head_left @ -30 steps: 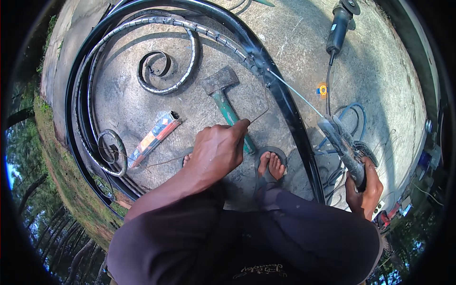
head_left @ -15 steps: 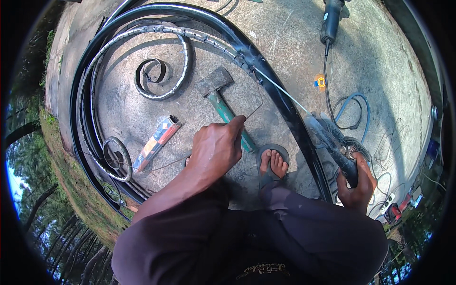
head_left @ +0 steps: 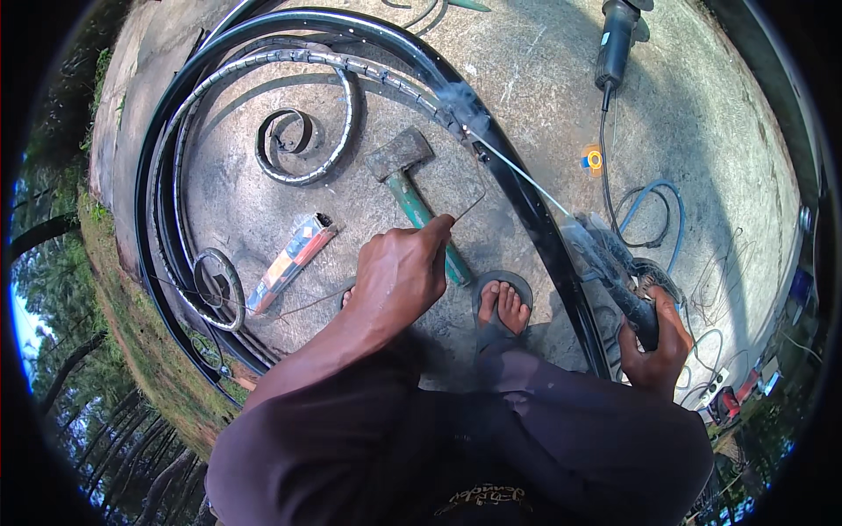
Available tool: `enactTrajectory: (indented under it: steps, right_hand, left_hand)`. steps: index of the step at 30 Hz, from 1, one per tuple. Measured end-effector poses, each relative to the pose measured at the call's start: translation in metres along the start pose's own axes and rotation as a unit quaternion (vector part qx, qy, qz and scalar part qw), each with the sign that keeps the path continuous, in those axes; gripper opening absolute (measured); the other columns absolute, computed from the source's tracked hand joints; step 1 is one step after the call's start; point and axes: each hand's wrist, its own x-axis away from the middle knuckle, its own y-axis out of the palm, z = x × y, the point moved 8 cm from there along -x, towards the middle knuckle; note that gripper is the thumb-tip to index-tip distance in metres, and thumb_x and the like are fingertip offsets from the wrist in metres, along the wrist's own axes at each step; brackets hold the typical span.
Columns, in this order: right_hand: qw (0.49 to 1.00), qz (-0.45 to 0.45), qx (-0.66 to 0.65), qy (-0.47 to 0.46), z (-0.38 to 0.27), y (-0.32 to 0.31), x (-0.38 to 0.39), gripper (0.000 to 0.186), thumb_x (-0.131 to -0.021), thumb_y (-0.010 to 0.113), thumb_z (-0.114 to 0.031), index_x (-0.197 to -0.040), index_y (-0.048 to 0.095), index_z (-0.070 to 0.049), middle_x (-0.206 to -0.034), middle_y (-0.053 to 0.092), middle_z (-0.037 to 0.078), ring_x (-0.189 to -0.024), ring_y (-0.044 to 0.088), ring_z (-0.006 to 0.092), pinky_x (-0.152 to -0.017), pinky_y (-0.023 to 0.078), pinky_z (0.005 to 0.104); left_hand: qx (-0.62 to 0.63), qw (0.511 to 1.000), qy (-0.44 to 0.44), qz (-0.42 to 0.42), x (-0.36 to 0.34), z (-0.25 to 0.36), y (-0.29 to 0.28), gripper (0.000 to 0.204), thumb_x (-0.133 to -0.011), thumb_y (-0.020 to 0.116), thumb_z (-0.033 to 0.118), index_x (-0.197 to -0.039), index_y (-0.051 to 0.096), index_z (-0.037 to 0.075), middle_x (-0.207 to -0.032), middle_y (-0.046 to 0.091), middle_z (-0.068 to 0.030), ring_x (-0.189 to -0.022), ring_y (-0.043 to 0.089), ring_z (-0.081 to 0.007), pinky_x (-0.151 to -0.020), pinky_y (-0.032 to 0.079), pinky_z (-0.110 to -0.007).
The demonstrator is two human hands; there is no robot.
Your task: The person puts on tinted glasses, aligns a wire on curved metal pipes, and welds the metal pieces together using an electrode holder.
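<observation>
My left hand (head_left: 395,276) pinches a thin bent wire (head_left: 470,207) that reaches up toward a joint (head_left: 471,131) on a long curved black metal bar (head_left: 544,228). My right hand (head_left: 656,346) grips a dark, worn welding electrode holder (head_left: 623,276), whose pale rod (head_left: 526,175) meets that joint, where a faint puff of smoke shows. A silvery notched curved rod (head_left: 360,66) runs alongside the bar. Under my left hand lies a hammer-like axe (head_left: 399,156) with a green handle. An open electrode packet (head_left: 289,263) rests left of it.
An angle grinder (head_left: 617,48) and an orange-blue roll (head_left: 593,159) lie on the concrete slab (head_left: 702,149) at right, with cables (head_left: 671,219). A power strip (head_left: 715,381) sits lower right. A metal scroll (head_left: 285,131) lies upper left; grass and trees border the left.
Compared with a second ago, the holder in my right hand sits slightly further left and its rod's tip meets the joint, with more smoke there now. The whole view has shifted slightly.
</observation>
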Motion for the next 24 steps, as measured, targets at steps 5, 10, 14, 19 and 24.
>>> enactTrajectory:
  steps: [5, 10, 14, 19, 24]
  right_hand:
    - [1.000, 0.009, 0.018, 0.002, 0.000, -0.003, 0.001, 0.053, -0.070, 0.070, 0.003, -0.122, 0.060, 0.004, -0.098, 0.068, 0.022, -0.084, 0.071, 0.0359, -0.073, 0.057, 0.0382]
    - [1.000, -0.006, 0.014, 0.021, 0.002, 0.003, 0.001, 0.053, -0.070, 0.071, 0.002, -0.122, 0.060, 0.004, -0.099, 0.068, 0.022, -0.084, 0.072, 0.0361, -0.073, 0.057, 0.0382]
    - [1.000, -0.002, 0.011, 0.018, 0.003, 0.003, 0.003, 0.053, -0.070, 0.071, 0.002, -0.122, 0.060, 0.004, -0.099, 0.069, 0.022, -0.083, 0.072, 0.0360, -0.073, 0.057, 0.0382]
    - [1.000, 0.013, 0.004, 0.004, 0.005, 0.003, 0.008, 0.051, -0.070, 0.072, 0.002, -0.120, 0.061, 0.005, -0.098, 0.069, 0.023, -0.082, 0.072, 0.0351, -0.072, 0.058, 0.0374]
    - [1.000, 0.010, 0.013, 0.020, 0.004, -0.001, 0.005, 0.051, -0.070, 0.072, 0.002, -0.120, 0.061, 0.005, -0.101, 0.069, 0.023, -0.084, 0.073, 0.0351, -0.074, 0.058, 0.0372]
  left_hand:
    - [0.004, 1.000, 0.002, -0.005, -0.004, 0.004, 0.004, 0.029, -0.083, 0.063, 0.004, -0.112, 0.069, 0.007, -0.071, 0.067, -0.0213, -0.063, 0.067, -0.0382, -0.058, 0.052, -0.048]
    - [0.005, 1.000, -0.003, -0.010, -0.003, 0.003, 0.004, 0.029, -0.083, 0.063, 0.004, -0.112, 0.069, 0.007, -0.071, 0.067, -0.0214, -0.064, 0.067, -0.0382, -0.058, 0.052, -0.048]
    - [-0.008, 1.000, 0.020, -0.001, -0.001, 0.001, 0.001, 0.029, -0.084, 0.063, 0.005, -0.112, 0.069, 0.007, -0.070, 0.066, -0.0212, -0.063, 0.067, -0.0385, -0.057, 0.051, -0.049]
    - [0.003, 1.000, 0.005, -0.003, -0.003, 0.002, 0.004, 0.027, -0.085, 0.064, 0.007, -0.112, 0.070, 0.007, -0.068, 0.065, -0.0210, -0.061, 0.066, -0.0389, -0.057, 0.051, -0.049]
    - [0.004, 1.000, 0.014, 0.008, -0.007, 0.005, 0.005, 0.025, -0.086, 0.065, 0.008, -0.110, 0.070, 0.007, -0.068, 0.065, -0.0212, -0.061, 0.066, -0.0380, -0.056, 0.051, -0.048]
